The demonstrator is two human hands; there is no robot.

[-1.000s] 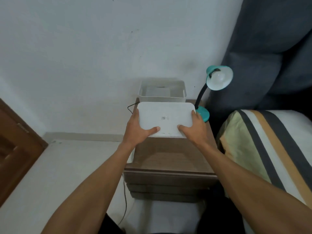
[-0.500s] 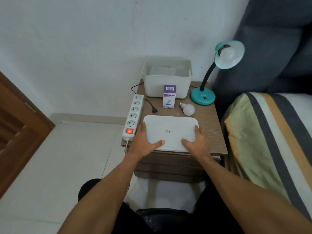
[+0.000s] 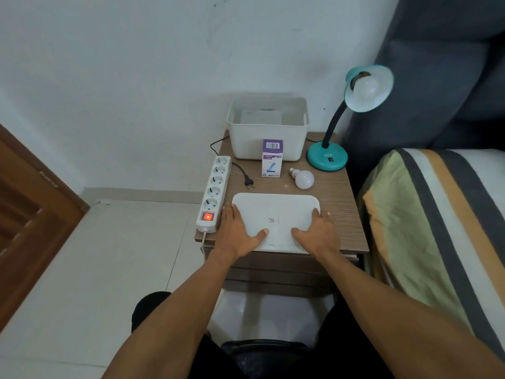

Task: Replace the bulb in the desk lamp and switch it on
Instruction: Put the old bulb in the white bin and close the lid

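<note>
Left hand (image 3: 237,233): fingers closed over the left edge of the white lid (image 3: 276,218), thumb on top.
Right hand (image 3: 317,234): fingers closed over the lid's right edge, thumb on top.
Lid: flat on the front of the bench (image 3: 345,206).
Desk lamp (image 3: 332,143): back right corner of the bench; a bulb sits in its teal shade.
Spare bulb (image 3: 302,178): lying on the bench, between lid and lamp base.
Bulb box (image 3: 272,158): upright, just in front of the white bin (image 3: 267,129).
Power strip (image 3: 214,194): left edge of the bench, switch lit red; a loose plug (image 3: 249,182) lies beside it.
</note>
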